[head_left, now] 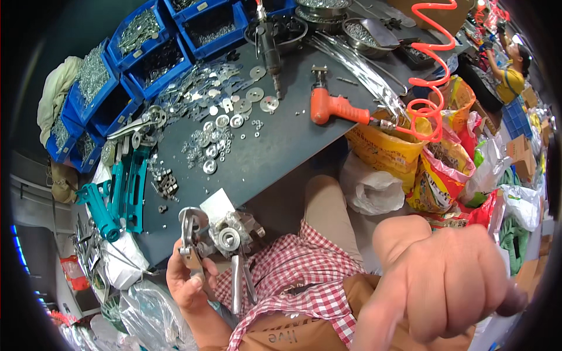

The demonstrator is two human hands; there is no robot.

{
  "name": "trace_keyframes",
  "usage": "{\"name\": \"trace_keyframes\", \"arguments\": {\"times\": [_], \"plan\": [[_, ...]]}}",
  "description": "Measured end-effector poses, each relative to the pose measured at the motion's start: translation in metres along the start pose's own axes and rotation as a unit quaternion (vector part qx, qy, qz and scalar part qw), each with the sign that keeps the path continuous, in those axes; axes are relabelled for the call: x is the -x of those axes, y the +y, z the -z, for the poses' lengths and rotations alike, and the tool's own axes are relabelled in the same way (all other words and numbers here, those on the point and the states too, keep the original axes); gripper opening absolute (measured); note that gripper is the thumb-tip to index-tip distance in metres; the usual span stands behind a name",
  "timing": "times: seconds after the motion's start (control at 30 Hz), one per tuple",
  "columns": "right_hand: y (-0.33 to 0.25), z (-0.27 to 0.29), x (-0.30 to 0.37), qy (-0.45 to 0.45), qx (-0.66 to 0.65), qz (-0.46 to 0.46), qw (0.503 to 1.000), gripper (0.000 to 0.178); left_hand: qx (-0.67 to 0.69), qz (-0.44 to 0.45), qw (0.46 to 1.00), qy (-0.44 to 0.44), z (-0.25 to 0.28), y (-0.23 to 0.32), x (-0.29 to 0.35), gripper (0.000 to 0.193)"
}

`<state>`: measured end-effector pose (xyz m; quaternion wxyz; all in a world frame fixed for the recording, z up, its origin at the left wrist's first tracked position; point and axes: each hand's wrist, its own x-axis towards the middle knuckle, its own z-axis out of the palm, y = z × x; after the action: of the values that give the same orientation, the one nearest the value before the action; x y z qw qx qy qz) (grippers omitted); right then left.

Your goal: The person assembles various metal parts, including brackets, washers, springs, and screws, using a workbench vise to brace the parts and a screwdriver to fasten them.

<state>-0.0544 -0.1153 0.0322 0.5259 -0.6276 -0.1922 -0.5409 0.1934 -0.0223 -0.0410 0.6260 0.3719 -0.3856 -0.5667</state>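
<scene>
My left hand [188,286] is closed around a shiny metal bracket [188,234] with a rounded top, holding it upright near the table's front edge. Just right of it, over my lap, is a metal fixture [228,238] with a round ring-shaped face and long levers pointing down. My right hand [439,281] is a large closed fist at the lower right, knuckles up. A dark rounded end [514,301] shows beside its outer edge; what the fingers enclose is hidden.
Blue bins [153,61] of small metal parts line the back left. Loose discs and washers [216,131] lie on the grey table [281,155]. A red air tool [336,108] with a coiled hose, teal housings [129,190] and yellow sacks [386,155] surround me. Another person [509,79] works far right.
</scene>
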Motion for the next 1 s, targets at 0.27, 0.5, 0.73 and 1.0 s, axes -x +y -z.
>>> {"name": "trace_keyframes", "arguments": {"times": [0.27, 0.5, 0.73, 1.0], "plan": [[0.0, -0.003, -0.017, 0.0, -0.016, 0.063, 0.998, 0.011, -0.002, -0.028, 1.0, 0.001, 0.0, 0.002, 0.009, 0.059], [-0.033, -0.004, -0.006, -0.006, -0.03, 0.117, 0.993, 0.012, 0.002, 0.01, 1.0, 0.016, 0.013, 0.004, 0.015, 0.061], [-0.034, -0.017, -0.016, 0.002, -0.019, 0.161, 0.987, 0.014, 0.015, -0.01, 1.0, 0.009, 0.001, -0.001, 0.012, 0.06], [-0.044, -0.019, -0.027, 0.01, -0.005, 0.218, 0.976, 0.018, 0.007, -0.004, 1.0, -0.004, 0.002, -0.003, 0.014, 0.059]]}}
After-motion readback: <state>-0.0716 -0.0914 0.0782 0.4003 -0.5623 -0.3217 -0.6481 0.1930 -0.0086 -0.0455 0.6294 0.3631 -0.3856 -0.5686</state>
